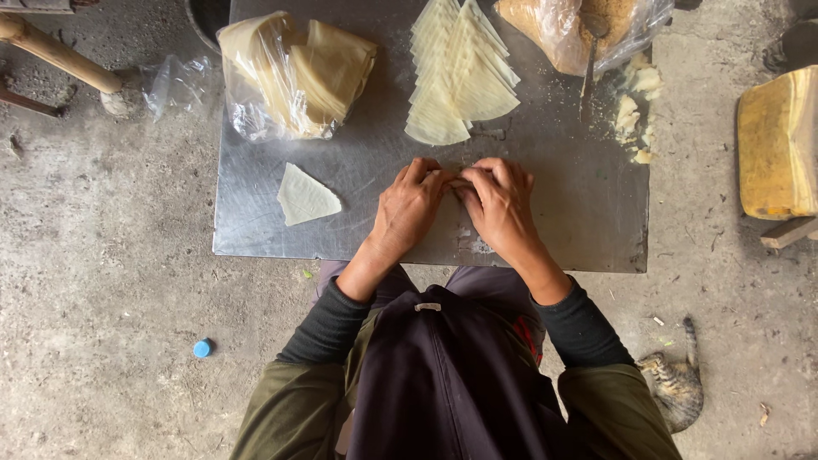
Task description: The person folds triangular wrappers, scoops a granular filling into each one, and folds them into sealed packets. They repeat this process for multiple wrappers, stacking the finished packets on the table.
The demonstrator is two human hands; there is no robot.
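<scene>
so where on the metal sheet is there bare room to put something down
Bare patches on the grey metal sheet: the near right corner beside the right hand, and the near left strip around the single pale triangular wrapper. The far edge is crowded with the fanned wrapper stack and plastic bags.

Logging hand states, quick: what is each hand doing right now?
Left hand: fingers curled, pinching a small pale wrapper piece.
Right hand: fingers curled, pinching the same piece.

I see three clear plastic bags: one on the tabletop at far left, holding folded pale wrappers; one at the far right edge, holding brown filling; one crumpled, empty bag on the floor.
</scene>
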